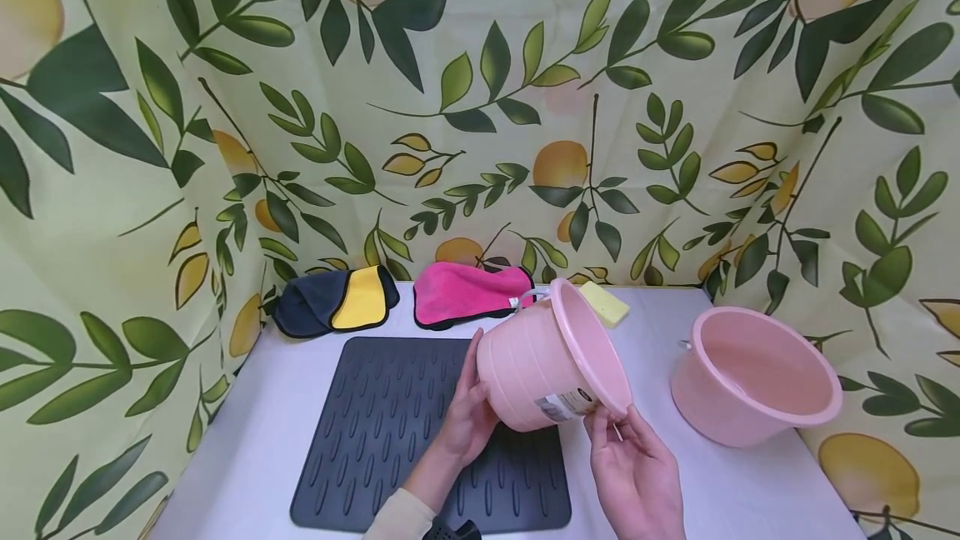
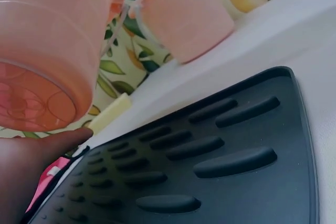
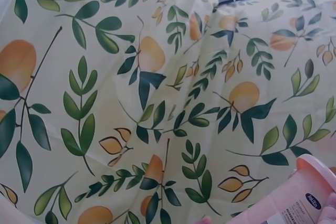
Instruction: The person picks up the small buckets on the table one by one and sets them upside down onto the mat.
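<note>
A pink plastic bucket [image 1: 525, 365] is held tilted above the dark mat in the head view, its mouth facing right and its label low on the side. My left hand [image 1: 467, 423] grips it near the base, on the left. At the lower rim, my right hand [image 1: 636, 473] pinches the edge between thumb and fingers. From the left wrist, the bucket's underside [image 2: 37, 100] shows above the left thumb [image 2: 65, 142]. Only the labelled side of the bucket [image 3: 286, 203] appears at the lower right corner of the right wrist view.
A second pink bucket [image 1: 712, 407] stands upright at the right. Under the held bucket lies a ridged dark mat [image 1: 375, 423]. Along the back are a dark and yellow cloth [image 1: 362, 298], a pink cloth [image 1: 465, 294] and a yellow sponge [image 1: 606, 305]. Leaf-patterned curtain [image 1: 465, 165] encloses the white table.
</note>
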Demonstrator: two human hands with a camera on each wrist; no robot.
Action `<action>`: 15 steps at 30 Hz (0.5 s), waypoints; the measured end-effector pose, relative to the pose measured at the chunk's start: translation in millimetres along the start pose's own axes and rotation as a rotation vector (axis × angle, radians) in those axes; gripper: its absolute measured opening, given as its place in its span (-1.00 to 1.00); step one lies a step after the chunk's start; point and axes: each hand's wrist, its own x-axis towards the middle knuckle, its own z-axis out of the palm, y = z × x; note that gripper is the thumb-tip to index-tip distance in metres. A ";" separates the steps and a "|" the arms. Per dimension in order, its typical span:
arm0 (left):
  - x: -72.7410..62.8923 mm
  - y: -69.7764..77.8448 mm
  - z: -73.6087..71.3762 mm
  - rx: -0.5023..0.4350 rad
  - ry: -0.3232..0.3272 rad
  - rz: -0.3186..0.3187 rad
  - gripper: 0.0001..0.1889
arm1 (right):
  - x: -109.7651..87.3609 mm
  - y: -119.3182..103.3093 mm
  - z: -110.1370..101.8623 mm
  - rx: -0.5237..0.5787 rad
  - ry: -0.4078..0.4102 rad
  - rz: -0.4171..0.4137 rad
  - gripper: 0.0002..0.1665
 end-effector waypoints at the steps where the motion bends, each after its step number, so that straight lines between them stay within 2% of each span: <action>1: 0.2 -0.2 -0.1 0.000 -0.012 0.003 -0.05 | 0.0 0.6 0.7 0.003 0.015 -0.006 -0.68; 6: -0.5 -1.2 -1.4 0.017 -0.067 0.017 -0.06 | -1.8 4.5 1.5 0.005 0.059 -0.016 -0.61; 15: 0.3 -0.7 -1.2 -0.033 -0.094 0.044 -0.05 | -3.1 10.2 5.7 0.000 0.103 -0.022 -0.55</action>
